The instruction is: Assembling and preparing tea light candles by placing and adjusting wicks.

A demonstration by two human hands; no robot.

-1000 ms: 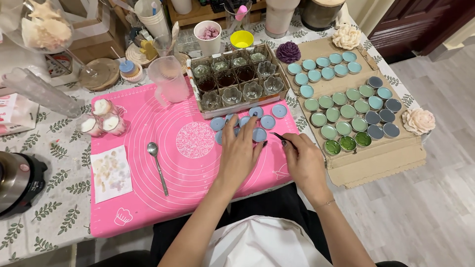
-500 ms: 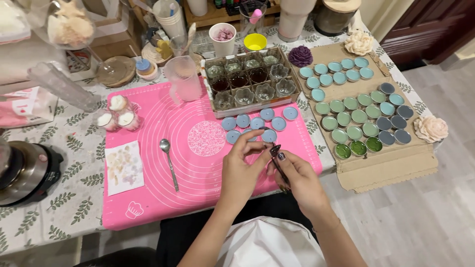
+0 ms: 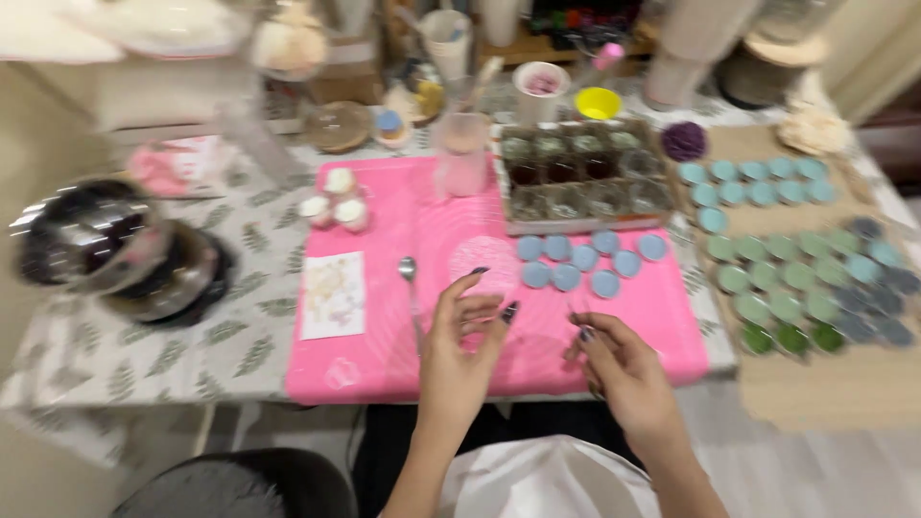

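Frame is motion-blurred, so fine detail is soft.

Table (image 3: 144, 355): leaf-print cloth, runs 9 to 3 o'clock. Pink silicone mat (image 3: 393, 345) lies flat at centre, rectangular, matte, with a round embossed patch near the middle. Cardboard sheet (image 3: 844, 393) at 3 o'clock carries rows of round discs (image 3: 796, 278), teal at the far end, then pale green, with dark green and grey at the edges. Shallow tray (image 3: 580, 177) at 12 o'clock holds small glass jars in two rows. Steel pot (image 3: 86, 240) at 9 o'clock, shiny, round.

Blue discs (image 3: 585, 261): about eight, flat, round, clustered on the mat just beside the tray's near edge. Metal spoon (image 3: 411, 288) lies on the mat, long axis 12 to 6, bowl at 12.

Left hand (image 3: 460, 355): over the mat's near edge, fingers loosely curled, dark nails, nothing visibly grasped.
Right hand (image 3: 624, 374): fingertips pinched at a thin dark sliver (image 3: 578, 324) pointing roughly to 11 o'clock. Too blurred to identify it or confirm the hold.

Hands are near each other, not touching, at 6 o'clock from the blue discs.
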